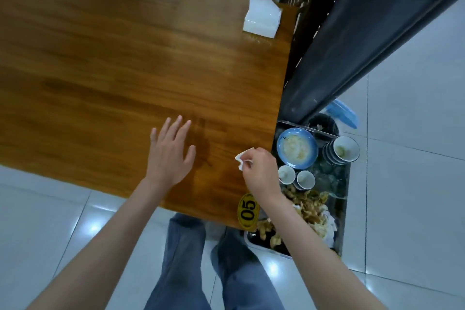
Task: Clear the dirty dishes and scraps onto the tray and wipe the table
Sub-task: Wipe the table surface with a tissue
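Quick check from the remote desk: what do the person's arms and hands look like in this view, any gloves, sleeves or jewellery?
Both forearms are bare up to the frame's bottom edge; no sleeves show. The left hand and the right hand wear no gloves, and no rings, watch or wristband can be seen. The only clothing visible is grey-blue trousers below the arms.

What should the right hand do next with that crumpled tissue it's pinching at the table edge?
Probably carry it a little to the right and drop it on the tray. The right hand pinches the crumpled tissue just inside the table edge, and the tray right beside it already holds the bowls and food scraps. The left hand is spread open, holding nothing.
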`<state>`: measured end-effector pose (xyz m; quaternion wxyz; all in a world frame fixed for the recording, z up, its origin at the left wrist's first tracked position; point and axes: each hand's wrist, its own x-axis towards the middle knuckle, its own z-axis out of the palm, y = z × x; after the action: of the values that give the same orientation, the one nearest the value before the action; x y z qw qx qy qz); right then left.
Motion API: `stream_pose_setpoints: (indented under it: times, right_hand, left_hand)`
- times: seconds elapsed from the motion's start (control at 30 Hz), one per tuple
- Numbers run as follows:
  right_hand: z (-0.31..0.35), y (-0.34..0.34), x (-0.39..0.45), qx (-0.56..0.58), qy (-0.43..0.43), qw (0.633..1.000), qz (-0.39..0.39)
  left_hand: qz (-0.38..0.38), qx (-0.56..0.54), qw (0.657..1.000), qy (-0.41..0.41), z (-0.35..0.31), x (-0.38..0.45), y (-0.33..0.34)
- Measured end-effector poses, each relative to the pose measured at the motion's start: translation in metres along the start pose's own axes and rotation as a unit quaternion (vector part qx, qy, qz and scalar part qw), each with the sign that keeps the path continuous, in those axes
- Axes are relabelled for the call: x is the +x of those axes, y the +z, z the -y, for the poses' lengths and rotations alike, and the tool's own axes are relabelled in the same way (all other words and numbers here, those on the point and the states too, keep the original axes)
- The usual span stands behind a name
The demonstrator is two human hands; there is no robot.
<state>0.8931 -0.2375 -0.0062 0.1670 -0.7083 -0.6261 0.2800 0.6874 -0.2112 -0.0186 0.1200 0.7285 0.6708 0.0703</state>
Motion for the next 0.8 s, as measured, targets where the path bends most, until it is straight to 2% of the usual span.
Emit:
stream_pose_setpoints:
  times: [0.27, 0.5, 0.8]
  right_hand:
    - [0.016, 0.023, 0.044, -0.03, 0.005, 1.0, 0.003]
    - [0.028, 0.039, 0.086, -0.036, 0.007, 0.998, -0.046]
    - [0.037, 0.057, 0.112, -0.095, 0.04, 0.993, -0.06]
  left_hand:
    - [0.046, 0.014, 0.998, 0.033, 0.03, 0.039, 0.026]
    - [0.054, 0.027, 0.996, 0.064, 0.064, 0.059, 0.034]
    - [0.048, -0.008, 0.995, 0.09, 0.069, 0.063, 0.043]
